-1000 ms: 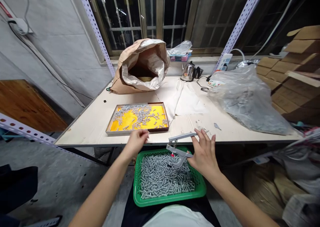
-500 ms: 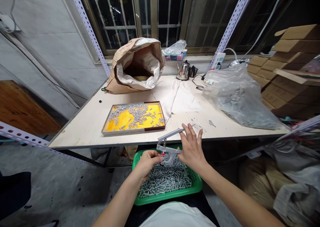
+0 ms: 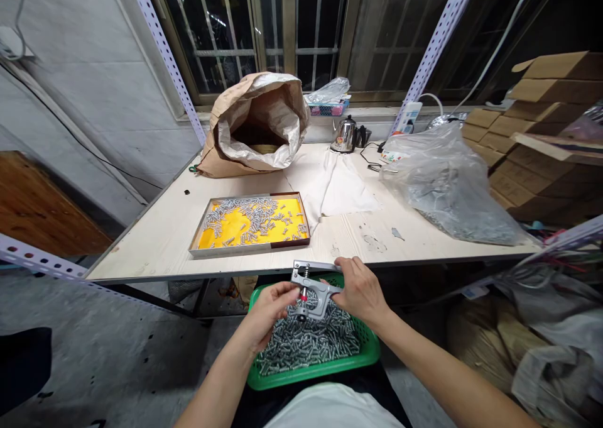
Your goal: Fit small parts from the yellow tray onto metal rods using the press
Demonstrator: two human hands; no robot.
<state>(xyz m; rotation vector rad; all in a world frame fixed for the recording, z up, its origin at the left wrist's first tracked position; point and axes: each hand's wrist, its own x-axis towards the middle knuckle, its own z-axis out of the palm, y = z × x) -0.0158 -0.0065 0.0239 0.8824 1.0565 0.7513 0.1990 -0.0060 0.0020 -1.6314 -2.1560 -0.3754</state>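
Note:
My right hand (image 3: pixel 360 291) grips the handles of grey hand-press pliers (image 3: pixel 311 283), squeezed together, over a green basket (image 3: pixel 325 366) full of small silver metal parts on my lap. My left hand (image 3: pixel 271 312) is closed in a pinch at the jaw of the pliers, by a red tip; whatever it holds is too small to name. On the table ahead lies a yellow-bottomed tray (image 3: pixel 249 224) with several silver parts scattered in it.
A pale wooden table (image 3: pixel 155 239) carries a brown paper sack (image 3: pixel 257 126), a white cloth (image 3: pixel 336 186), a kettle (image 3: pixel 345 136) and a clear plastic bag of parts (image 3: pixel 447 189). Cardboard boxes (image 3: pixel 541 132) are stacked at right. Perforated rack posts flank the table.
My left hand came back from the tray to the pliers' jaw. My right hand closed round the handles, squeezing the upper lever down.

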